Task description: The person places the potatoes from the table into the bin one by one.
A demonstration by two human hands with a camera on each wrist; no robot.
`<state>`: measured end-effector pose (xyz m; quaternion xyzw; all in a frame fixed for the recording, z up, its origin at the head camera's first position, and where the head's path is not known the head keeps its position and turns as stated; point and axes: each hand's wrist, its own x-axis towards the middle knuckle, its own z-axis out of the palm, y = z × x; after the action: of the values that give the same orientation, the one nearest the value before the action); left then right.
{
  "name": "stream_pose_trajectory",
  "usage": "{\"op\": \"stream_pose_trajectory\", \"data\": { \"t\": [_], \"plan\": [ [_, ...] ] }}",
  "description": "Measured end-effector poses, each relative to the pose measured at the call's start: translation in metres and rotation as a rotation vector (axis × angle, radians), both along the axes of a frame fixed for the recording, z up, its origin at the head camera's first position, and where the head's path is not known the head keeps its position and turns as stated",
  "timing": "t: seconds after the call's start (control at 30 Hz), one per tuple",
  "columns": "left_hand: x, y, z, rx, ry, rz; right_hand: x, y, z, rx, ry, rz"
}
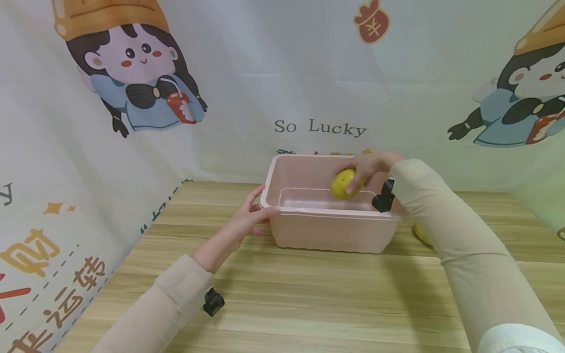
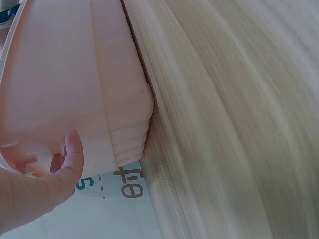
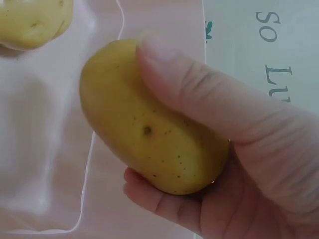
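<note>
My right hand point(image 1: 372, 164) grips a yellow potato point(image 1: 343, 185) above the inside of a pink plastic bin point(image 1: 331, 233). In the right wrist view, the thumb lies across the top of this potato point(image 3: 144, 127) and fingers curl under its lower side. A second potato point(image 3: 32, 22) appears inside the bin at that view's upper left; the front wall hides it from the head view. At the bin's left front corner, my left hand point(image 1: 240, 223) holds the rim. The left wrist view has that hand point(image 2: 45, 191) against the bin's wall point(image 2: 55, 74).
Right of the bin, a yellow rounded thing point(image 1: 422, 235) is partly hidden behind my right forearm. The bin stands on a wood-grain table point(image 1: 300, 299), near a printed cloth point(image 1: 247, 88) hanging at the back and left.
</note>
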<state>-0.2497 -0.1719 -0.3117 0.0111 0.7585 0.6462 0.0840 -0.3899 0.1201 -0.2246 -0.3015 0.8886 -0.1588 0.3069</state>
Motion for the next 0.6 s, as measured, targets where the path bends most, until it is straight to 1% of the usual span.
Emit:
{"op": "stream_pose_trajectory", "data": {
  "t": [0.23,0.3,0.47,0.6],
  "plan": [
    [0.0006,0.0005,0.0007,0.003,0.000,0.001,-0.0011,-0.0007,-0.0001,0.019,0.034,0.007],
    [0.0004,0.0007,0.0008,0.005,-0.001,0.000,0.0002,-0.0007,0.0003,0.007,0.056,-0.007],
    [0.0004,0.0010,0.0011,-0.002,-0.002,-0.001,0.0029,-0.0031,0.0035,-0.066,0.063,-0.074],
    [0.0005,0.0010,0.0010,-0.001,-0.005,-0.001,0.0044,-0.0045,0.0069,-0.075,0.062,-0.076]
  ]
}}
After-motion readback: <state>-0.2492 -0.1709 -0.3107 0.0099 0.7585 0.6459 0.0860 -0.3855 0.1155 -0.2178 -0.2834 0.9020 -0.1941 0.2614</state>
